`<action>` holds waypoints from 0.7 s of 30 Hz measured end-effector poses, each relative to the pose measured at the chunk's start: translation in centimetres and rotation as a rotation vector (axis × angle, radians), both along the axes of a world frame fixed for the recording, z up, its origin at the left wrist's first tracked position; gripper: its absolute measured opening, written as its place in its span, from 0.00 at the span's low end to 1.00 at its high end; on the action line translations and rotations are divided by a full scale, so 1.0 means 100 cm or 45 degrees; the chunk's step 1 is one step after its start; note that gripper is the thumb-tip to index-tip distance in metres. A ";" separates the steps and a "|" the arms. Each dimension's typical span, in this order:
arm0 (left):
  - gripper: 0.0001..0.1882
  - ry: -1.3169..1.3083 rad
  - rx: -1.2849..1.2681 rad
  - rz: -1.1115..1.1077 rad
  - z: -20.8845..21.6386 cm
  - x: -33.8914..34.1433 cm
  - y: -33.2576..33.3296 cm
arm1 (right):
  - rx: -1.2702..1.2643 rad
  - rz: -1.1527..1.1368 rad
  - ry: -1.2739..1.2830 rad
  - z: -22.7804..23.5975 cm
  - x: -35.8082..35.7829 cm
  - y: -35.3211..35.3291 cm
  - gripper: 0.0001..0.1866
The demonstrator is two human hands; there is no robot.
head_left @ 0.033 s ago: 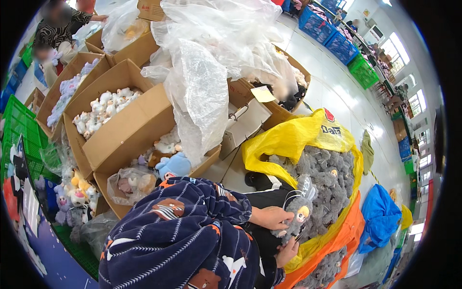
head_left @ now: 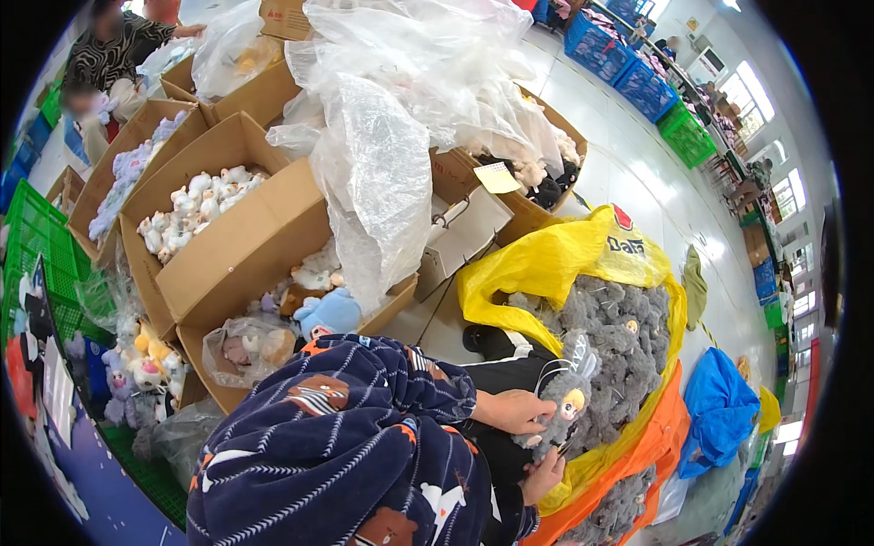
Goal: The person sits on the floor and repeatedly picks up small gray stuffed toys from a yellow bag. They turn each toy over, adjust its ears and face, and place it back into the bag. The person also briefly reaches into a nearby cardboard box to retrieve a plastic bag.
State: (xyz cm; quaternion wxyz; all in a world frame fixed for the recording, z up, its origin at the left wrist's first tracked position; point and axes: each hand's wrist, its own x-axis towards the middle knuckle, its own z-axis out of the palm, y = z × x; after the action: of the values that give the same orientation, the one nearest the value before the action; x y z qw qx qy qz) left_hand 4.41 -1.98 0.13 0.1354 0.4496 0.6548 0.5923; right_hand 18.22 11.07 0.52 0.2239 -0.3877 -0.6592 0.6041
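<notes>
A grey plush doll (head_left: 569, 406) with a small yellow-haired face lies over my lap, its head end against the pile of grey plush dolls (head_left: 619, 341). My left hand (head_left: 517, 412) reaches in from the upper side, its fingers closed on the doll's side. At the doll's lower end my right hand (head_left: 543, 477) is closed around it, thumb and fingertips together. A thin white loop (head_left: 546, 368) stands out beside the doll's head. The pile fills an open yellow bag (head_left: 522, 275) just beyond both hands.
An orange bag (head_left: 660, 428) holding more grey plush lies beside the yellow one. A blue bag (head_left: 719, 414) sits farther right. Cardboard boxes (head_left: 241, 241) of plush toys stand left, partly under clear plastic sheeting (head_left: 378, 182). Another person (head_left: 109, 59) is at the upper left.
</notes>
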 end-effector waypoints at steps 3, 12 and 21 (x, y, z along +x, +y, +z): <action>0.11 -0.013 -0.041 -0.046 0.002 -0.001 0.001 | -0.010 0.038 0.015 0.000 0.002 0.001 0.10; 0.11 -0.072 0.003 -0.068 0.005 -0.001 -0.005 | 0.041 0.025 0.008 -0.005 0.003 0.003 0.11; 0.14 -0.055 0.012 0.095 0.005 0.006 -0.007 | 0.238 0.054 -0.031 -0.006 0.005 0.002 0.12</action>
State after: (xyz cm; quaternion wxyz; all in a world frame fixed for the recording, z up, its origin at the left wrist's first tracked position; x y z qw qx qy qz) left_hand 5.00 -2.67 0.67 0.1252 0.4126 0.6652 0.6096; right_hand 18.67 11.31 -0.06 0.2384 -0.3583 -0.7235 0.5397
